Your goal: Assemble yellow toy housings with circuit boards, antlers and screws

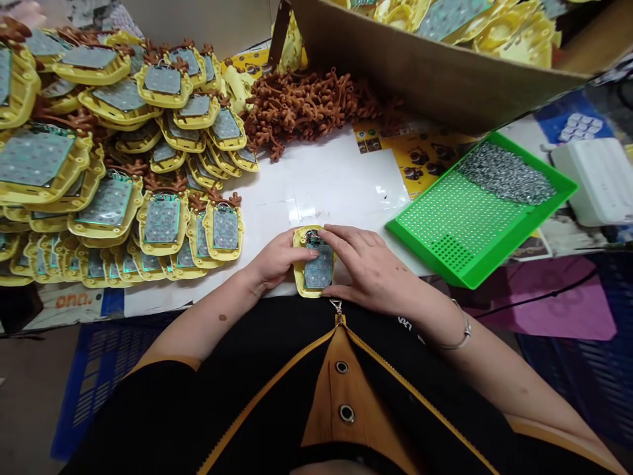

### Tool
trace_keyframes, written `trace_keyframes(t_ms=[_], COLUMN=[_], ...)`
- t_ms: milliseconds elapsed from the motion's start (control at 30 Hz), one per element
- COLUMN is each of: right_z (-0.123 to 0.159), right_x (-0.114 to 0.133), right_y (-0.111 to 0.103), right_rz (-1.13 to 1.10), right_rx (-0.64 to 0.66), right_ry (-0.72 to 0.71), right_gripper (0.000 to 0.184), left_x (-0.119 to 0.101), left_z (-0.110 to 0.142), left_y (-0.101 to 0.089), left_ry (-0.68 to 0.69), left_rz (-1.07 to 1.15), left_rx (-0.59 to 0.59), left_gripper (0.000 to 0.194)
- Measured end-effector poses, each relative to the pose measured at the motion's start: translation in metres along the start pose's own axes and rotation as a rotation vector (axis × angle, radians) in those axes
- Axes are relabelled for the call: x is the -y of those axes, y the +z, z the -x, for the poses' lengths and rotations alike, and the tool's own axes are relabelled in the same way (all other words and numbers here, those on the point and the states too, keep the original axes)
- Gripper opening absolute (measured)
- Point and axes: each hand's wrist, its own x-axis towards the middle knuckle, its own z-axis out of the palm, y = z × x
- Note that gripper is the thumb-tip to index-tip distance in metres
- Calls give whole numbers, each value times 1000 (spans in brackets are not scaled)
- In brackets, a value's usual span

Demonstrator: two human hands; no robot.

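Observation:
Close to my body at the table's front edge, I hold a yellow plastic toy shell (pixel 319 270) with a grey-covered circuit board and thin wires inside. My left hand (pixel 277 260) grips its left side, the thumb lying over the board's upper part. On the other side, my right hand (pixel 368 267) curves round the right edge, fingertips at the top and thumb near the bottom. The held shell shows no brown antlers, unlike the finished-looking shell (pixel 225 231) to the left, which has brown antlers at its top.
Stacks of yellow shells (pixel 103 198) fill the left. A heap of brown antler pieces (pixel 306 105) lies at the back. Right of my hands, a green perforated tray (pixel 420 224) holds many small metal screws (pixel 509 175). A cardboard box (pixel 420 72) of yellow parts stands behind, a white box (pixel 593 178) far right.

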Motion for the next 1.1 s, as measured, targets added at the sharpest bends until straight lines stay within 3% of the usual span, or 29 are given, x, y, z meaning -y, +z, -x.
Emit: trace_keyframes(t_ms=[267,500,1100], right_z=[3,-5,-2], right_x=[2,11,9], right_y=[6,6,7], right_rz=[-30,32,154], right_rx=[-134,-102,-78], right_ry=[5,-6,119], right_gripper=[103,86,76], left_x=[0,-1,3], left_z=[-2,-3,-1], left_y=[0,3,0], left_ry=[13,50,64], left_rz=[31,23,-34], left_rx=[-18,-64,-96], left_gripper=[31,27,40])
